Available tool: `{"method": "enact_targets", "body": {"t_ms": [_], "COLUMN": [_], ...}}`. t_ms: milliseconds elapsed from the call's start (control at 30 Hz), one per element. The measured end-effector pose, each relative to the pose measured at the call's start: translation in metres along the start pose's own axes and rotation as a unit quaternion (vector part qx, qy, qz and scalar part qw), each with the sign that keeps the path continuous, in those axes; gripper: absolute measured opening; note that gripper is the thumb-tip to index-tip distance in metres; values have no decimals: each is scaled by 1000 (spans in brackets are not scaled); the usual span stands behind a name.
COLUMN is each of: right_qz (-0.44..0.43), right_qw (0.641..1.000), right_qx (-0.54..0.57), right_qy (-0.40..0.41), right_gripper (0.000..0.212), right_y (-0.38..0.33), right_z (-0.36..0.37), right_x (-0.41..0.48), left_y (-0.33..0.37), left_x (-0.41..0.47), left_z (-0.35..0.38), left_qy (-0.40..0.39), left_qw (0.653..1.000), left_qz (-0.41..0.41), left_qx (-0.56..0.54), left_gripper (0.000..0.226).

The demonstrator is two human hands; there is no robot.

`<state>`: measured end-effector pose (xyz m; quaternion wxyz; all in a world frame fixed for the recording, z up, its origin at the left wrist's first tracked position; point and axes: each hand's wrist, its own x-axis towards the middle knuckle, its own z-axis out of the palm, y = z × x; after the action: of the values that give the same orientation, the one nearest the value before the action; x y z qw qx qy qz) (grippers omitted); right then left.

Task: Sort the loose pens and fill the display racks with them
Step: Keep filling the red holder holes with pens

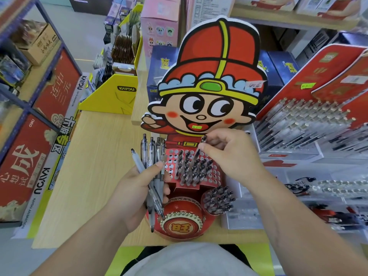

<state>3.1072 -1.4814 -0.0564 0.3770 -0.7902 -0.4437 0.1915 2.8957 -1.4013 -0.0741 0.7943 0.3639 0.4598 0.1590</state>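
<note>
A yellow box (pixel 111 98) at the table's (pixel 89 166) far edge read KAYOU. Your left hand (pixel 137 188) gripped a pen bundle (pixel 151 154); your right hand (pixel 232 154) pinched one pen (pixel 199 150), perhaps touching the near-edge rack (pixel 216 174).

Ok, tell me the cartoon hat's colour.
The hat is red with yellow bands and a green badge; head view.

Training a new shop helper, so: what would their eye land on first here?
The big cartoon display rack, red hat and wide grin, standing centre on the wooden table. In front of it, the left hand grips a bundle of pens while the right hand pinches a single pen over the rack's partly filled holes.
</note>
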Motion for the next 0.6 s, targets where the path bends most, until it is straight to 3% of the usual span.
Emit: {"method": "enact_targets", "body": {"t_ms": [600], "right_qz": [4], "right_qw": [997], "right_qx": [-38], "right_qy": [-63], "right_gripper": [9], "right_y": [-1], "right_z": [-4], "right_x": [1], "left_y": [-1], "left_x": [1], "left_z": [3], "left_qy": [-8], "left_qw": [1000], "left_qz": [-9], "left_qx": [11], "left_gripper": [24]}}
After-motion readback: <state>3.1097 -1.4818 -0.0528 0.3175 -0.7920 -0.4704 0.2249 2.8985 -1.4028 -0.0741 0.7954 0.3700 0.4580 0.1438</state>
